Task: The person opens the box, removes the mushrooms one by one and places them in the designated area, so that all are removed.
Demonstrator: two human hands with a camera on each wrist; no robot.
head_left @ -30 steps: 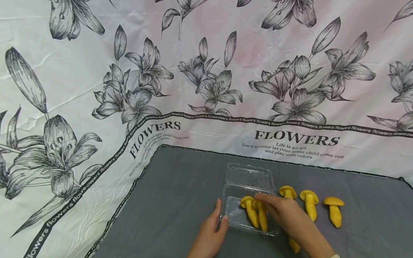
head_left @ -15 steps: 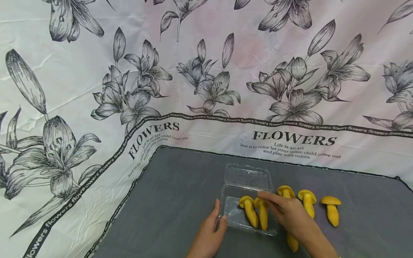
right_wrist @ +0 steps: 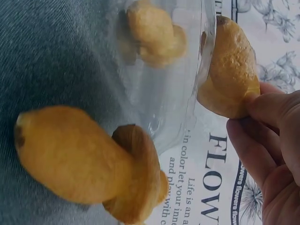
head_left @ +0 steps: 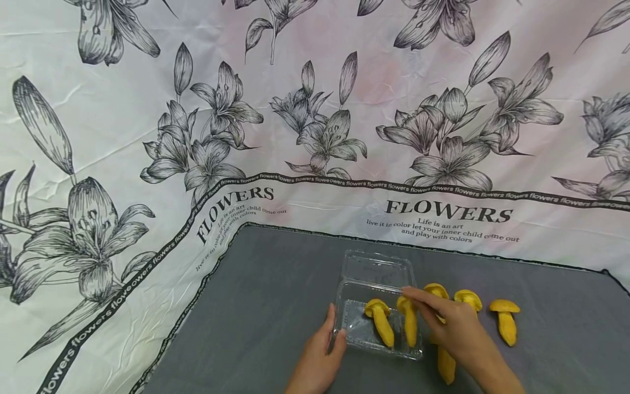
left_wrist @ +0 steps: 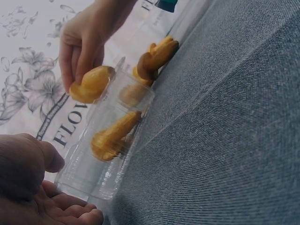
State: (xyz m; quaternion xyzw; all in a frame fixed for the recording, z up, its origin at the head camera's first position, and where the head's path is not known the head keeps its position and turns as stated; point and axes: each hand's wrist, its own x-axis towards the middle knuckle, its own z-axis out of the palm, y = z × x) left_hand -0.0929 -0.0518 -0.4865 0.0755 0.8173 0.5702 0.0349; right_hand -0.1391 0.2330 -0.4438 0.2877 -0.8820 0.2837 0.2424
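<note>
My right hand (head_left: pixel 455 328) pinches a yellow mushroom (head_left: pixel 408 323) by its cap between thumb and fingers. The right wrist view has this mushroom (right_wrist: pixel 232 65) raised at the rim of a clear plastic box (head_left: pixel 354 328). Inside the box lies one other mushroom (head_left: pixel 381 325), tilted. At the box's left edge, my left hand (head_left: pixel 320 353) has its thumb and fingers on either side of the corner, gripping it; the left wrist view shows the bent fingers (left_wrist: pixel 70 206) there. The box's hinged lid (head_left: pixel 376 268) lies back, away from me.
Right of the box several mushrooms lie on the grey cloth (head_left: pixel 275 284): one at the far right (head_left: pixel 506 323), one behind my right hand (head_left: pixel 467 298), another in front (head_left: pixel 447 366). My right hand partly hides some. A flower-printed sheet (head_left: pixel 325 208) borders the cloth.
My right hand has moved slightly right, carrying the pinched mushroom away from the one left in the box, so the gap between them has widened. The left hand stays at the box.
</note>
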